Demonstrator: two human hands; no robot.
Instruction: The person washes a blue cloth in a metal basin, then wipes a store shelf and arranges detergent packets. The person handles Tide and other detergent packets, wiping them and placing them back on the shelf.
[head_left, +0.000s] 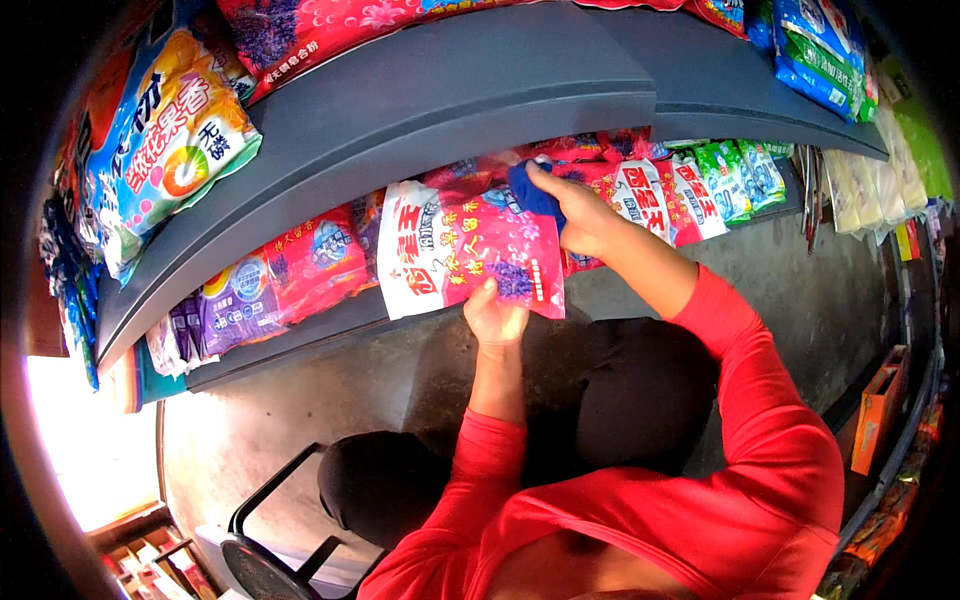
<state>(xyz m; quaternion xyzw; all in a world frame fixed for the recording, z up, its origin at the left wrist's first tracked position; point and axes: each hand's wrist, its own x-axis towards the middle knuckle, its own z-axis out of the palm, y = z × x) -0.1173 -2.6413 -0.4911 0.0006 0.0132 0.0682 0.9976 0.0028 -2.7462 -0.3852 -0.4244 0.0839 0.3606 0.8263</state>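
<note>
A red and white plastic bag of washing powder (472, 255), printed with purple flowers and bearing writing, is tilted in front of the lower shelf. My left hand (495, 311) grips its near edge, thumb on top. My right hand (581, 214) holds a dark blue cloth (534, 191) at the bag's upper right corner; the fingers are largely hidden behind the cloth and bag. Just right of my right hand lie more red and white bags (639, 196). To the left of the held bag sit a red bag (319, 255) and a purple bag (238, 304).
A grey upper shelf board (450, 82) overhangs the lower row, carrying large detergent bags (176, 142). Green bags (724, 180) lie at the lower shelf's right. Beside my left knee stands a black-framed chair (262, 555). An orange box (877, 412) is at the far right.
</note>
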